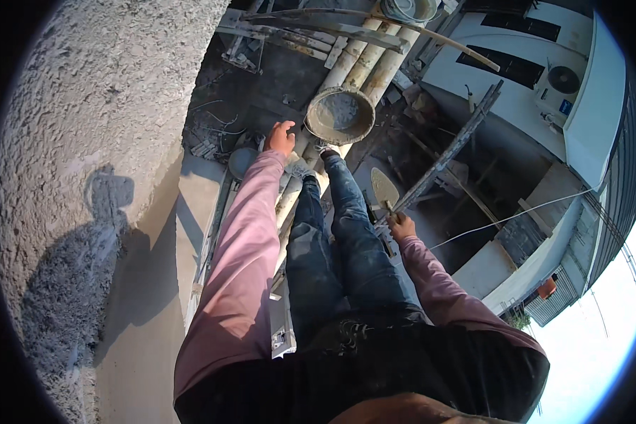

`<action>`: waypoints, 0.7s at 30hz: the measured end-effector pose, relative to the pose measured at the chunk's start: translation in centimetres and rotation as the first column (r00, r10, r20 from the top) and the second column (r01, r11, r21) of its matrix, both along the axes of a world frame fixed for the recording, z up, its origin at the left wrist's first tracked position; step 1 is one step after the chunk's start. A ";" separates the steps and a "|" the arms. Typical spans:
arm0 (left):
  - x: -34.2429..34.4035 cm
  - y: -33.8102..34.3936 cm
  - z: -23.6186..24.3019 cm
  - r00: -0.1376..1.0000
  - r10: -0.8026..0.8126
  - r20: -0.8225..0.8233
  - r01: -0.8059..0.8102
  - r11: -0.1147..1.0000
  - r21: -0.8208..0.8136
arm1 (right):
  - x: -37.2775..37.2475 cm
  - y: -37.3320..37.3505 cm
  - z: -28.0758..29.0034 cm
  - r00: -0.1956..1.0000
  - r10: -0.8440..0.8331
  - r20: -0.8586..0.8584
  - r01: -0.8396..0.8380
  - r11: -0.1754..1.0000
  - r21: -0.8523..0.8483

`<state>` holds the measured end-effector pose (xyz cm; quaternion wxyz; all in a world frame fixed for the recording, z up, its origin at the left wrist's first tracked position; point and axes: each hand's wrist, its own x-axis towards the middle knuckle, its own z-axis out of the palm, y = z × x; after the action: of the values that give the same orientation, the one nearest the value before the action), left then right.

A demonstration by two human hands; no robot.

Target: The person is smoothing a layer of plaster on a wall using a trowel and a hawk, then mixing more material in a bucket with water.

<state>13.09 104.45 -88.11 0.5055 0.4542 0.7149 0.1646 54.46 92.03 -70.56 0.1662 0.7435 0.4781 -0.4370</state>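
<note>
Beside rough wall — pale poles underfoot

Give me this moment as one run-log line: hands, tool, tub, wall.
left hand: empty, near tub | right hand: gripping trowel | tub: grey mix inside, over poles | rough wall: person's left

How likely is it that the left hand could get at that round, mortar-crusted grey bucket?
Probably yes, by stooping: the round, mortar-crusted grey bucket sits low, by the right foot. The left hand looks empty, fingers loosely curled, and nothing visible blocks its way.
</note>
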 end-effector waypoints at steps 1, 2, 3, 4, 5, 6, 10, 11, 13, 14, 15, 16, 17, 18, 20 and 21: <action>1.3 1.1 -1.6 0.996 0.081 0.045 -0.080 0.996 -0.034 | 1.7 -1.6 -0.6 0.993 -0.114 0.036 0.115 0.993 -0.027; 2.1 1.4 -3.4 0.996 0.079 0.047 -0.076 0.995 -0.056 | 2.0 -2.3 -1.0 0.979 -0.200 0.047 0.203 0.977 -0.067; 2.9 1.6 -5.1 0.995 0.098 0.030 -0.096 0.993 -0.073 | 2.4 -3.0 -1.1 0.978 -0.202 0.054 0.206 0.975 -0.085; 3.1 1.2 -6.9 0.993 0.118 0.005 -0.117 0.989 -0.088 | 2.0 -2.8 -0.7 0.945 -0.316 0.085 0.325 0.934 -0.145; 3.5 0.5 -8.7 0.993 0.118 0.002 -0.117 0.988 -0.104 | 1.4 -2.6 -0.1 0.898 -0.421 0.128 0.439 0.876 -0.198; 4.3 0.3 -10.5 0.993 0.111 -0.034 -0.111 0.994 -0.008 | 1.6 -2.8 -0.1 0.892 -0.427 0.149 0.449 0.873 -0.191; 6.5 -0.8 -17.3 0.989 0.151 -0.007 -0.149 0.983 0.107 | 1.3 -3.7 -0.5 0.865 -0.486 0.129 0.502 0.843 -0.192; 5.8 -1.3 -18.9 0.986 0.165 0.035 -0.169 0.970 0.175 | 0.5 -3.5 -0.6 0.863 -0.493 0.114 0.506 0.840 -0.195; 7.9 -1.4 -20.5 0.982 0.190 0.014 -0.189 0.956 0.224 | 0.4 -3.3 -0.3 0.852 -0.511 0.113 0.523 0.831 -0.188; 8.6 -1.5 -20.8 0.979 0.202 0.019 -0.203 0.971 0.125 | 0.2 -3.1 0.1 0.854 -0.509 0.111 0.521 0.833 -0.185; 9.0 -1.4 -21.0 0.976 0.215 0.021 -0.215 0.976 0.029 | 0.1 -2.9 0.2 0.856 -0.507 0.103 0.517 0.837 -0.181; 9.5 -1.3 -20.8 0.957 0.288 -0.040 -0.286 0.956 0.061 | -0.1 -3.1 0.2 0.859 -0.502 0.099 0.511 0.842 -0.174; 9.7 -1.1 -20.4 0.954 0.296 -0.040 -0.293 0.953 0.073 | -0.3 -3.1 0.2 0.855 -0.511 0.085 0.518 0.838 -0.171; 9.7 -0.7 -19.9 0.938 0.341 0.055 -0.337 0.938 -0.077 | -0.3 -2.9 0.3 0.852 -0.519 0.067 0.522 0.836 -0.167; 14.4 -0.5 -16.5 0.877 0.450 0.167 -0.409 0.884 -0.227 | 1.2 -3.4 0.9 0.851 -0.516 0.099 0.525 0.842 -0.128; 14.2 -0.8 -15.9 0.877 0.432 0.209 -0.380 0.891 -0.248 | 0.9 -3.2 0.8 0.861 -0.504 0.067 0.508 0.851 -0.132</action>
<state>27.29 103.66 -103.96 0.5909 0.2151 0.7354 0.2527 55.38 88.83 -69.79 0.1061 0.8354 0.2303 -0.4877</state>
